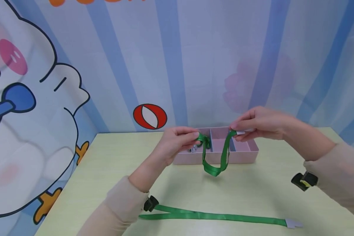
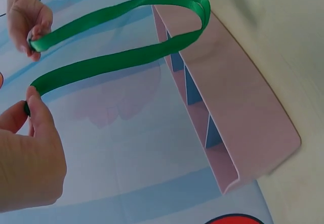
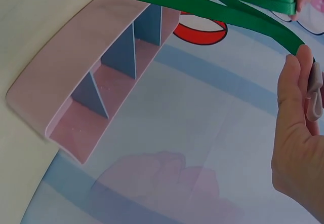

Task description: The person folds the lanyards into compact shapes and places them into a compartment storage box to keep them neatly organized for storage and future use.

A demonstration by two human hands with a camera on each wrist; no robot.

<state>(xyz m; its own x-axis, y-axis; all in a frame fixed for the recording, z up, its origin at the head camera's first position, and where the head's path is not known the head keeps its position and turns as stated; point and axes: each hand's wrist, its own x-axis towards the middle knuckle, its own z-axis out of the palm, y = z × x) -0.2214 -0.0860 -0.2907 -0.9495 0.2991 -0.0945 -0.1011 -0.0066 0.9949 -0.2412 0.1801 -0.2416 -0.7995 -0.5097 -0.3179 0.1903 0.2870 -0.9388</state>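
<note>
Left to right, the backdrop (image 1: 224, 42) carries one printed bird (image 1: 32, 147) and one printed ball (image 1: 149, 116). The two hands are apart. The left hand (image 1: 177, 142) pinches the held strap (image 1: 214, 171), the first of two green straps clearly visible. The loose strap (image 1: 212, 216) lies on the tabletop (image 1: 124, 164) in front, two strands meeting at one pale tip (image 1: 292, 224). One pink box (image 1: 242, 157), with three dividers, stands on the tabletop. The held strap hangs as one loop in front of it. The right hand (image 1: 264, 124) pinches this strap beside one pale clip (image 3: 315, 92).

Obscured: the frame cuts off the bird. The left sleeve (image 1: 127, 200) hides part of the loose strap. A green bunch (image 1: 206, 143) behind the left fingertips is hard to make out. The right fingers partly cover the clip.
</note>
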